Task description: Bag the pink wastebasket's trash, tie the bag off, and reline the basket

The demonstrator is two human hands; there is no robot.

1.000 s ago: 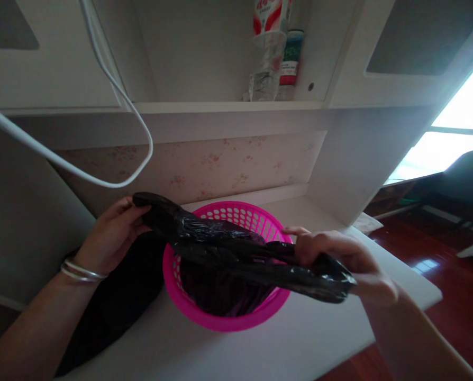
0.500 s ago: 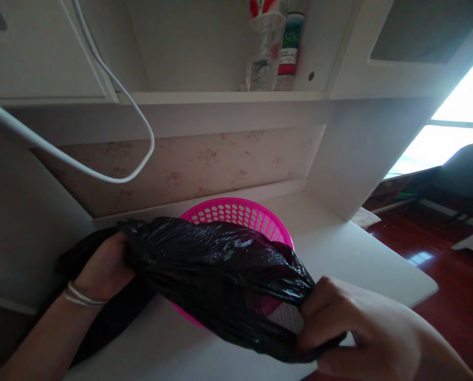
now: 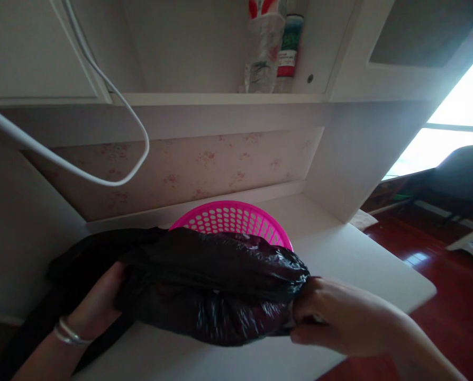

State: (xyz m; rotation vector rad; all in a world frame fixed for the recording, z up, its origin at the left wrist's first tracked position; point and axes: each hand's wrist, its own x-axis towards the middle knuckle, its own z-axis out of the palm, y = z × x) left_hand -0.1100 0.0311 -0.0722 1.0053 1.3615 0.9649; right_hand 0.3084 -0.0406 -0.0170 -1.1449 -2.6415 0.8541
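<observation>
A thin black plastic bag [image 3: 220, 275] is stretched between my two hands, in front of and partly over a pink basket [image 3: 236, 211] with round holes. My right hand [image 3: 327, 317] is closed on the bag's right end, fingers bunched around the plastic. At the other end my left hand [image 3: 105, 296] grips the bag; its fingertips are hidden in the black folds. Only the basket's far rim and wall show, as the bag hides the rest. Dark cloth-like material [image 3: 81, 254] lies around and behind my left hand.
The basket stands on a white desk [image 3: 363, 254]. Overhead, a shelf [image 3: 220, 99] holds a clear plastic container [image 3: 262, 58] and a green and red bottle [image 3: 290, 47]. A white cable [image 3: 141, 153] loops down at left. A dark chair [image 3: 458, 174] stands at right.
The bag has dropped a little toward the near side, and its gaping opening has closed into a puffed shape. My left hand has shifted slightly down; my right hand has moved slightly left.
</observation>
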